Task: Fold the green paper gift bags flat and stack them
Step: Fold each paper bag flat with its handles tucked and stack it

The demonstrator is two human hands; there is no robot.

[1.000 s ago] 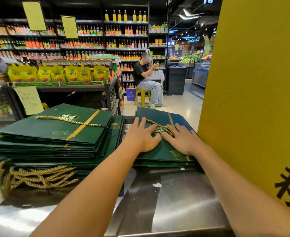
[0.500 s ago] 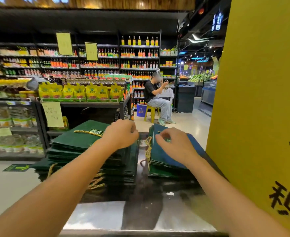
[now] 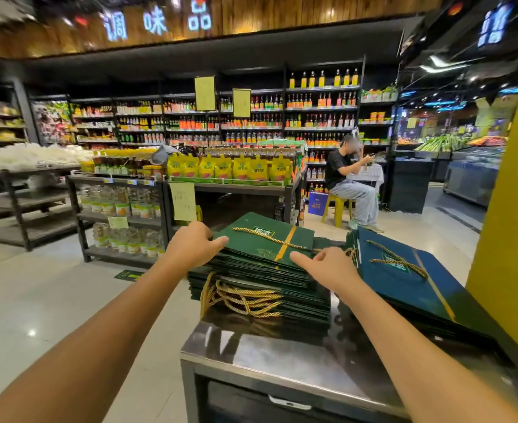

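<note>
Mid-frame, my left hand (image 3: 195,245) pinched the top green bag (image 3: 266,241) by its left corner; my right hand (image 3: 327,265) touched its right edge, grip unclear. The centre pile (image 3: 260,290) and right pile (image 3: 410,279) lay flat on the table (image 3: 282,352); I judged mostly restacking remained.

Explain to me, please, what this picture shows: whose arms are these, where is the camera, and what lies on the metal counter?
No machine: a person works with bare hands. One camera on their head looks forward and down, so you see their own arms. On the steel counter lie two piles of flat gift bags: a tall green stack, gold rope handles hanging in front, and a lower pile to its right. The left hand grips the stack's top left edge, thumb on top. The right hand rests on its right side; its grip is unclear.
</note>
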